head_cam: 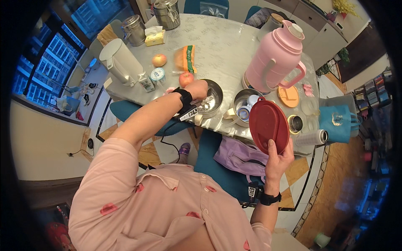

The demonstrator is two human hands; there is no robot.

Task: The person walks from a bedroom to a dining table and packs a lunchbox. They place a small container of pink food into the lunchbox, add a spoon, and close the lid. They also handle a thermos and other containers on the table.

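My left hand (pixel 198 90) is at the left rim of a metal pot (pixel 215 103), its fingers reaching inside; the fingertips are hidden, so I cannot tell whether they hold anything. In my right hand (pixel 279 157) is a dark red oval lid (pixel 267 125), the thumb on its face, tilted above the table edge. Left of the lid, a second metal pot (pixel 240 95) with a light handle holds a blue-and-white round item (pixel 243 113) and a white one. A red apple (pixel 186 79) lies just beyond my left hand.
A pink thermos jug (pixel 271 59) stands beyond the pots. Right are an orange lid (pixel 288 96), a round metal-lined container (pixel 295 124) and a white tumbler (pixel 309 137) lying down. Left are a kettle (pixel 121 61), a drink carton (pixel 146 82) and a lidded cup (pixel 158 75). A purple bag (pixel 238 157) rests on a chair.
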